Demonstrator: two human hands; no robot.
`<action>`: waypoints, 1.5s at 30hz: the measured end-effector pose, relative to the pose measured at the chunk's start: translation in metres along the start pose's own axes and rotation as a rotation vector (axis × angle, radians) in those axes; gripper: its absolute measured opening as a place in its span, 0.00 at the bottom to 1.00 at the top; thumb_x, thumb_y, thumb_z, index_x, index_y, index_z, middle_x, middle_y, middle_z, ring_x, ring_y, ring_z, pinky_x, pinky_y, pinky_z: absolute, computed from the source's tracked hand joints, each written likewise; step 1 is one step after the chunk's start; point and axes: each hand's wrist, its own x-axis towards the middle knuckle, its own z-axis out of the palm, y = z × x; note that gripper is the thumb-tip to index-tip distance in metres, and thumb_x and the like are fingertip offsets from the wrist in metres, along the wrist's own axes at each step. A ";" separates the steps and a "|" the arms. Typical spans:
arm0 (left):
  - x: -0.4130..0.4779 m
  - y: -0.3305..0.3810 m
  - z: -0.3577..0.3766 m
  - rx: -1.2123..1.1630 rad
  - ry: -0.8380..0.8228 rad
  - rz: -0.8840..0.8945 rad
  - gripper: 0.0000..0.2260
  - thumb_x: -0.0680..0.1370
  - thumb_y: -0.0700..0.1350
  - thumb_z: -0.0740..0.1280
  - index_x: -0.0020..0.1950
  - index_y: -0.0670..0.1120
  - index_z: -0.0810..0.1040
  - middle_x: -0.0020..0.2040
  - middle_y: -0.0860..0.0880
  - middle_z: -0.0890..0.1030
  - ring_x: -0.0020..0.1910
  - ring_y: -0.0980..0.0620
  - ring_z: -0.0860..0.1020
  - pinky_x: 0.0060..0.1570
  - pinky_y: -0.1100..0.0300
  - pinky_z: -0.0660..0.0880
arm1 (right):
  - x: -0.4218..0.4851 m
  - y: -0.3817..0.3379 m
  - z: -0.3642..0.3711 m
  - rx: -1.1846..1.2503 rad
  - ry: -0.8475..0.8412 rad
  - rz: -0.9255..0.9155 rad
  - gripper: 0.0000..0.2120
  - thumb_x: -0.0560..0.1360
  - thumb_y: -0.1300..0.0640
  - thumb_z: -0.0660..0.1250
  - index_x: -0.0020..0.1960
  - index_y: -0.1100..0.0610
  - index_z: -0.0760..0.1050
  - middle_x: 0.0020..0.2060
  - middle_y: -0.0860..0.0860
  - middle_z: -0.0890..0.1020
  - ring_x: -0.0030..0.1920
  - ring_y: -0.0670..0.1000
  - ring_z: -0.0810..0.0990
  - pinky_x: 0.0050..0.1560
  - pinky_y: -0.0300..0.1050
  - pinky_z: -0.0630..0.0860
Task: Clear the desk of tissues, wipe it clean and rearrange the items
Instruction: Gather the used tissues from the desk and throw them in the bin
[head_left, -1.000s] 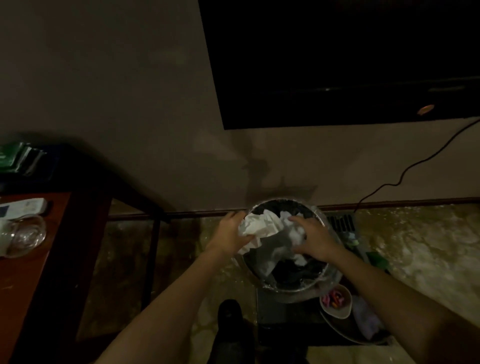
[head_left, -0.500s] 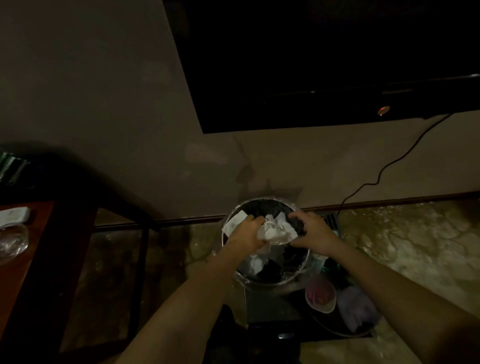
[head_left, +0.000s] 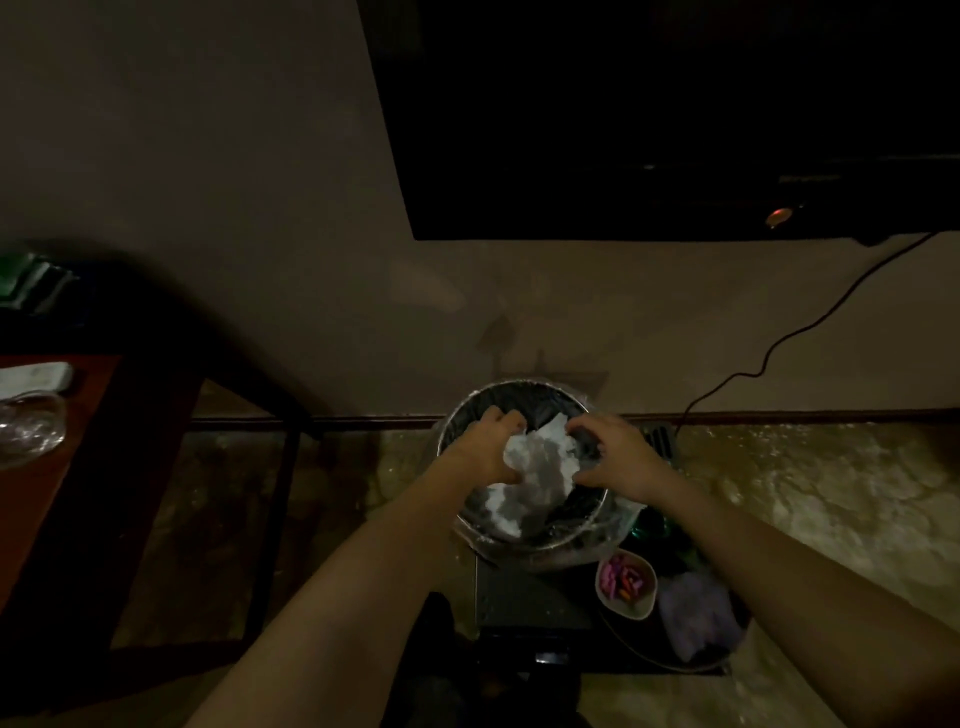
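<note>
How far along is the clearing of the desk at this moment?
Looks done: some tissues lie in the bin. In hand: the left hand and right hand grip a crumpled wad over it. Left: wiping and rearranging; the desk edge in view holds a glass bowl and a remote.

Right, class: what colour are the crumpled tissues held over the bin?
White; the tissues show best in the head view.

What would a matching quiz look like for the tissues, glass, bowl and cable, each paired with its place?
1 tissues
2 glass
3 bowl
4 cable

A on the desk
B down the wall
C held by left hand and right hand over the bin
D right of the bin, holding pink bits

Pairs: 1-C, 2-A, 3-D, 4-B
</note>
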 end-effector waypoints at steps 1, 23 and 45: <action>-0.005 0.000 -0.008 0.014 0.009 0.001 0.32 0.70 0.46 0.77 0.70 0.46 0.66 0.66 0.42 0.65 0.63 0.39 0.70 0.62 0.45 0.71 | -0.001 -0.004 -0.004 -0.011 0.005 -0.007 0.30 0.68 0.61 0.76 0.67 0.55 0.70 0.62 0.56 0.70 0.61 0.55 0.71 0.59 0.42 0.70; -0.231 -0.065 -0.091 0.084 0.404 -0.345 0.28 0.73 0.49 0.74 0.70 0.50 0.66 0.66 0.49 0.67 0.62 0.47 0.72 0.59 0.48 0.74 | -0.040 -0.190 0.015 -0.256 -0.026 -0.398 0.30 0.69 0.56 0.76 0.67 0.52 0.69 0.62 0.53 0.71 0.62 0.52 0.72 0.55 0.39 0.71; -0.620 -0.348 -0.084 0.021 0.706 -0.745 0.27 0.72 0.54 0.73 0.69 0.54 0.68 0.66 0.51 0.70 0.63 0.47 0.73 0.59 0.50 0.74 | -0.087 -0.527 0.317 -0.377 -0.195 -0.690 0.29 0.69 0.55 0.75 0.67 0.54 0.69 0.62 0.53 0.72 0.62 0.51 0.71 0.57 0.36 0.67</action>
